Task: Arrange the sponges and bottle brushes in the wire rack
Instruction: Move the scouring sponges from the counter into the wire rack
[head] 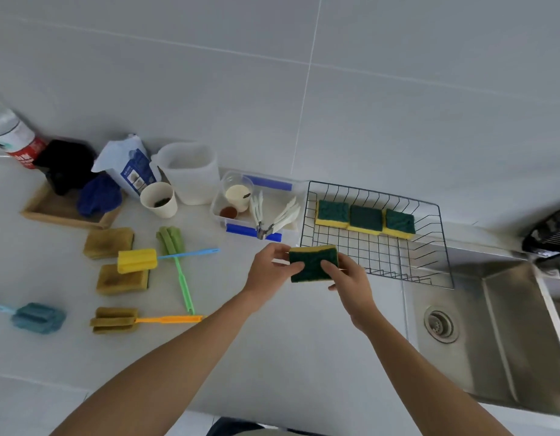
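Both hands are on one green-and-yellow sponge (313, 262), held up over the table (272, 341) just left of the wire rack (376, 247). The left hand (269, 272) pinches its left edge, and the right hand (348, 278) grips the right side with the thumb on top. Three more sponges (365, 219) sit in a row along the rack's far side. Over on the left, four bottle brushes (137, 261) and two worn sponges (108, 243) lie on the table.

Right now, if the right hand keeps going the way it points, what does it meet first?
Probably the left hand: the right hand points up-left, both gripping one sponge. Depth unclear.
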